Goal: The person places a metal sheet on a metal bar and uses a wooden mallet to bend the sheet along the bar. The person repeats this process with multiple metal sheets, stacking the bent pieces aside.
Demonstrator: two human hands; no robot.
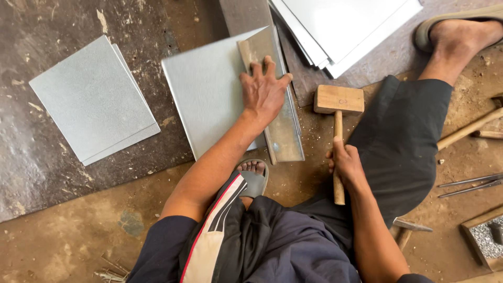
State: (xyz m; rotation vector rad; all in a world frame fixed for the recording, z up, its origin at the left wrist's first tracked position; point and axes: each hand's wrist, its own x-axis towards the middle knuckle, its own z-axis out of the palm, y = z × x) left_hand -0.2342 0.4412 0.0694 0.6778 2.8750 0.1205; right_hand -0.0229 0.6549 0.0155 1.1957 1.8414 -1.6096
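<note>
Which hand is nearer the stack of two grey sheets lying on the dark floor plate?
Left. The left hand presses a metal bar on another sheet beside the stack of two grey sheets; the right hand grips the wooden mallet farther away.

A metal sheet (209,99) lies on the floor (68,236) under a wooden block (275,105); stacked sheets (91,99) lie left, a mallet (338,105) right.

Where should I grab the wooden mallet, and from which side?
Grip the mallet on its round handle, low down, where the right hand sits. Come from the near side: the handle points toward the person, and the block head lies at the far end on the floor.
</note>
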